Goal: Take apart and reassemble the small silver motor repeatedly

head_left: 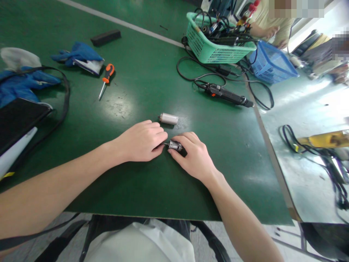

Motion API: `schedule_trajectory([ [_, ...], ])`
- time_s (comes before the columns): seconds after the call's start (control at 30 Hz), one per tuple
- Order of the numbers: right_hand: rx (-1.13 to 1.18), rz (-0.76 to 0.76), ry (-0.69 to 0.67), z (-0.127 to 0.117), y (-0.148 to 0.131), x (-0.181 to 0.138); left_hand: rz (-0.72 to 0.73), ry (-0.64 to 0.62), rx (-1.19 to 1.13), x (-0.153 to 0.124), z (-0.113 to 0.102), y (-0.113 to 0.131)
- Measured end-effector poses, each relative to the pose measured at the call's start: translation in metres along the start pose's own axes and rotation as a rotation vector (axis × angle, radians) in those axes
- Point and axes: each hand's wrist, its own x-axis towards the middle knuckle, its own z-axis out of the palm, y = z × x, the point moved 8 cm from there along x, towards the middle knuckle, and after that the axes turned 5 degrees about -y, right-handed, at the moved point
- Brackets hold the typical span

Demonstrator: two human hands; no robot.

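My right hand (195, 154) is wrapped round a small metal cylinder (175, 145) with a dark rear part, held low over the green table (131, 191). My left hand (148, 142) is closed, its fingertips just left of the cylinder. A thin metal rod (165, 143) shows between the left fingers and the cylinder's end; whether it belongs to the cylinder is unclear. Just beyond both hands lies a second silver cylinder (169, 119) with a short dark tip pointing left.
An orange-handled screwdriver (109, 72), blue gloves (81, 54) and a black block (105, 37) lie left. Beyond a corded black electric screwdriver (227, 95) stand a green basket (208, 54) of tools and a blue basket (272, 67). Another person (275, 29) sits at the far side.
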Motion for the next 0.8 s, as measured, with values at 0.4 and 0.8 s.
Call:
schedule_trajectory([
  [0.4, -0.092, -0.13, -0.15, 0.0, -0.015, -0.004, 0.034, 0.03, 0.013, 0.0, -0.001, 0.0],
  [0.8, -0.403, 0.064, -0.234, -0.05, 0.066, -0.026, -0.016, -0.018, -0.019, 0.002, 0.0, -0.003],
])
